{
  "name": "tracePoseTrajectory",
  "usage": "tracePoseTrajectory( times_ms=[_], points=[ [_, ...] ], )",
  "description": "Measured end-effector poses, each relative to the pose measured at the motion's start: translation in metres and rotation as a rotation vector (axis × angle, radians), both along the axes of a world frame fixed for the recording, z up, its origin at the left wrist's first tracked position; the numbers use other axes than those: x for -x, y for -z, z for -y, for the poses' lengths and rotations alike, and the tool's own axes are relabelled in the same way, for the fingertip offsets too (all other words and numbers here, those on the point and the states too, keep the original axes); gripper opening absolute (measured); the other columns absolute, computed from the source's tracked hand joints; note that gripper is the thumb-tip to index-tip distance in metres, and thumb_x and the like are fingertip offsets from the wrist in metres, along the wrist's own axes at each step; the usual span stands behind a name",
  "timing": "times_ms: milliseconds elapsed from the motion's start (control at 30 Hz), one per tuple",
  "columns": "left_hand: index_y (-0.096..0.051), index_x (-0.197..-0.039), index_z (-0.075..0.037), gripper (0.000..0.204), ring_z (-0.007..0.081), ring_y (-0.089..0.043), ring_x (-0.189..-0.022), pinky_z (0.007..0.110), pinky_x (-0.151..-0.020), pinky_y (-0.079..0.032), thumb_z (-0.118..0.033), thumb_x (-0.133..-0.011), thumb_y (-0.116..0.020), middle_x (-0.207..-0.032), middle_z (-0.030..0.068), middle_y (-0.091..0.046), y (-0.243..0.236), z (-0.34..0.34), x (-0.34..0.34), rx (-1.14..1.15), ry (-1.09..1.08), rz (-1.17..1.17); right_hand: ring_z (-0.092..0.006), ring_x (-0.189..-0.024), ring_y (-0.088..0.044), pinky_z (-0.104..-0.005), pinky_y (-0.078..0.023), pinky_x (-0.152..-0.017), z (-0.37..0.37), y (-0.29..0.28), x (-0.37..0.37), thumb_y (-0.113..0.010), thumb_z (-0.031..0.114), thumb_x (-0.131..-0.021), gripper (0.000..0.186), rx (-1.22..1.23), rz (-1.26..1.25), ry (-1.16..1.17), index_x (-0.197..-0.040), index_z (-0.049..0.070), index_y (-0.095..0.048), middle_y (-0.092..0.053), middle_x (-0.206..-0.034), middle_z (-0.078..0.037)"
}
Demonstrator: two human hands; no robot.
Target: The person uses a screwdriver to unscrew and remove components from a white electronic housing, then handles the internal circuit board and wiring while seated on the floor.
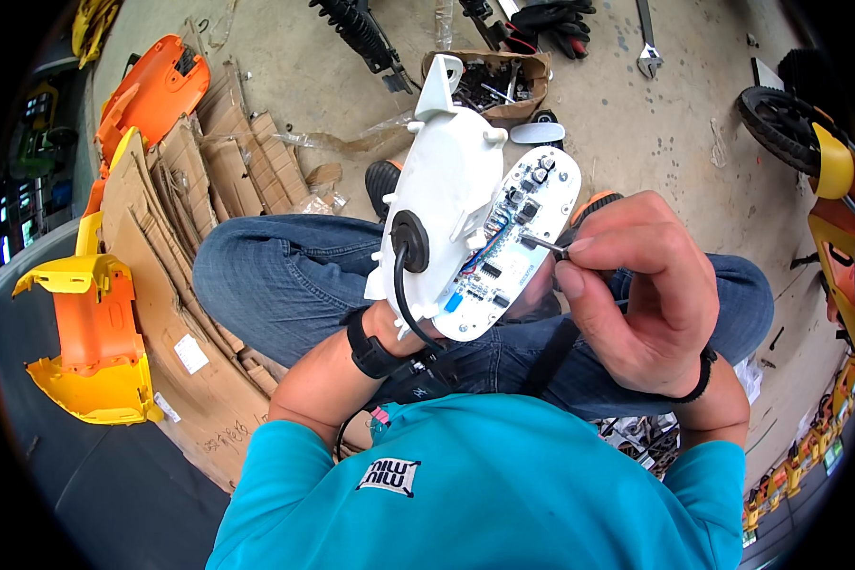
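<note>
My left hand [382,325] supports a white plastic housing [453,171] from below, its fingers mostly hidden behind the parts. A black cable [406,294] leaves the housing through a round black grommet [409,241]. Beside the housing, joined to it by thin coloured wires [489,249], is a long white circuit board [541,204] with rounded ends, its component side facing up. My right hand [651,294] pinches a thin, short metal rod [544,244] between thumb and forefinger. The rod's tip is over the middle of the board; whether it touches cannot be seen.
Flattened cardboard [185,304] and yellow-orange plastic covers [95,332] lie at the left. Ahead on the floor are a small box of metal parts [503,85], dark gloves [551,24] and an adjustable wrench [648,57]. A black wheel [779,128] stands at the right.
</note>
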State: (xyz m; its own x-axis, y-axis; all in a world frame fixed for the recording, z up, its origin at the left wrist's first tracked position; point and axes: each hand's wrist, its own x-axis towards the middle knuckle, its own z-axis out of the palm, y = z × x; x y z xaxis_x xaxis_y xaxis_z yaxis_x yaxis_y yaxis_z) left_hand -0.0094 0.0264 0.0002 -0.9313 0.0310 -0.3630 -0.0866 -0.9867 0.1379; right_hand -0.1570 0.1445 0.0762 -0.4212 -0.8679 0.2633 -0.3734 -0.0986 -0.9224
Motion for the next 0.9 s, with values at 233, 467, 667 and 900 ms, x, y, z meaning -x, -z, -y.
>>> tracePoseTrajectory(
  times_ms=[233, 467, 667, 900],
  points=[
    [-0.046, -0.133, -0.009, 0.055, 0.0283, -0.055, -0.107, 0.040, -0.081, -0.046, -0.045, -0.092, -0.044, -0.126, 0.0139, -0.054, -0.0005, -0.0008, 0.0007, -0.014, 0.002, -0.003, -0.0178, -0.074, -0.060, -0.0260, -0.047, -0.062, -0.0005, 0.0010, -0.0001, -0.068, -0.009, -0.074, 0.022, 0.017, 0.024, -0.016, -0.092, -0.002, -0.058, -0.061, -0.084, -0.012],
    [-0.046, -0.133, -0.009, 0.055, 0.0288, -0.055, -0.108, 0.040, -0.081, -0.046, -0.046, -0.092, -0.043, -0.127, 0.0141, -0.054, 0.0008, -0.0002, 0.0016, -0.054, 0.000, 0.002, -0.0201, -0.077, -0.060, -0.0273, -0.045, -0.066, -0.0016, 0.0018, 0.0005, -0.069, -0.007, -0.075, 0.021, -0.001, -0.015, -0.047, -0.091, 0.000, -0.058, -0.062, -0.086, -0.013],
    [-0.046, -0.134, -0.010, 0.056, 0.0293, -0.056, -0.109, 0.041, -0.081, -0.047, -0.047, -0.092, -0.043, -0.128, 0.0143, -0.054, 0.0016, 0.0012, 0.0019, -0.107, -0.011, -0.013, -0.0210, -0.077, -0.059, -0.0285, -0.046, -0.067, -0.0019, 0.0019, -0.0006, -0.069, -0.007, -0.074, 0.022, 0.009, 0.009, -0.011, -0.091, 0.000, -0.058, -0.062, -0.085, -0.012],
    [-0.046, -0.134, -0.010, 0.057, 0.0298, -0.056, -0.109, 0.041, -0.080, -0.047, -0.048, -0.092, -0.043, -0.129, 0.0146, -0.054, 0.0084, 0.0084, -0.0033, -0.429, -0.069, -0.081, -0.0207, -0.074, -0.058, -0.0285, -0.045, -0.064, -0.0017, 0.0038, 0.0004, -0.069, -0.006, -0.073, 0.023, 0.029, -0.030, -0.038, -0.092, 0.000, -0.059, -0.061, -0.084, -0.011]
  ],
)
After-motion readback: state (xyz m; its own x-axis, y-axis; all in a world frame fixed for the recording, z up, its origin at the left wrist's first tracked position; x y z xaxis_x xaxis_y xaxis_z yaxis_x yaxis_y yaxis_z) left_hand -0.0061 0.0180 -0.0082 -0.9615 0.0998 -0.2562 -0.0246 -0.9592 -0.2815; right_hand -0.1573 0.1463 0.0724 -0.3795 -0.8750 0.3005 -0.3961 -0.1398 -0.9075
